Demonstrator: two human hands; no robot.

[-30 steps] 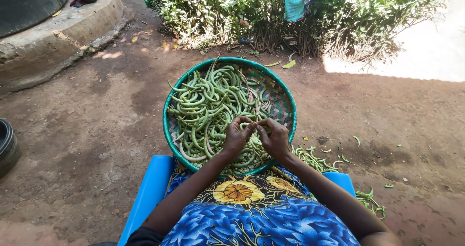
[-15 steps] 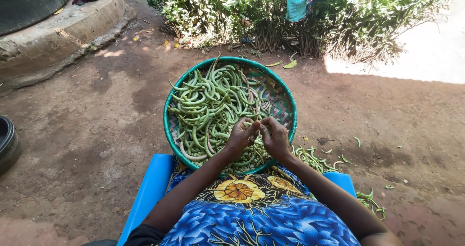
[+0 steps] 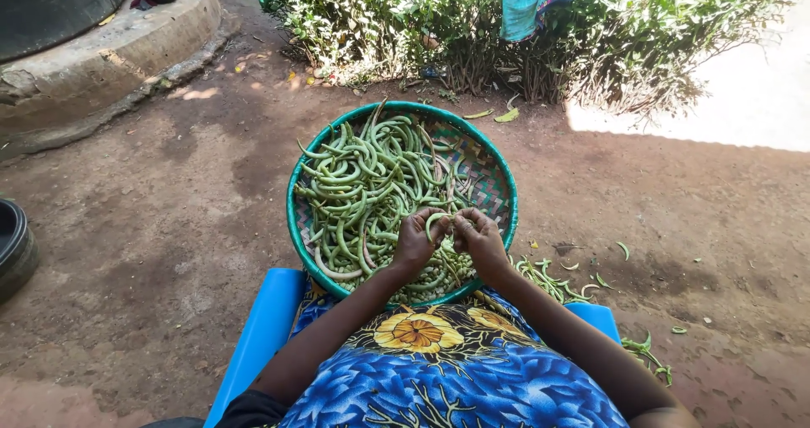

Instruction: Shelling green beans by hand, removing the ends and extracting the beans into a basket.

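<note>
One head-worn camera looks steeply down, close over the lap and basket.

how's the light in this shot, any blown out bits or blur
Head view: the basket and both hands, left hand and right hand, sit in even shade and look sharp; the sunlit ground at upper right is blown out white; wide-lens curving bends the concrete kerb at the edge.

The curved green bean pod is mostly hidden between the fingers of the left hand and right hand. The forearms cover the near rim of the round green-rimmed woven basket. The black round tub is cut off by the left edge.
</note>
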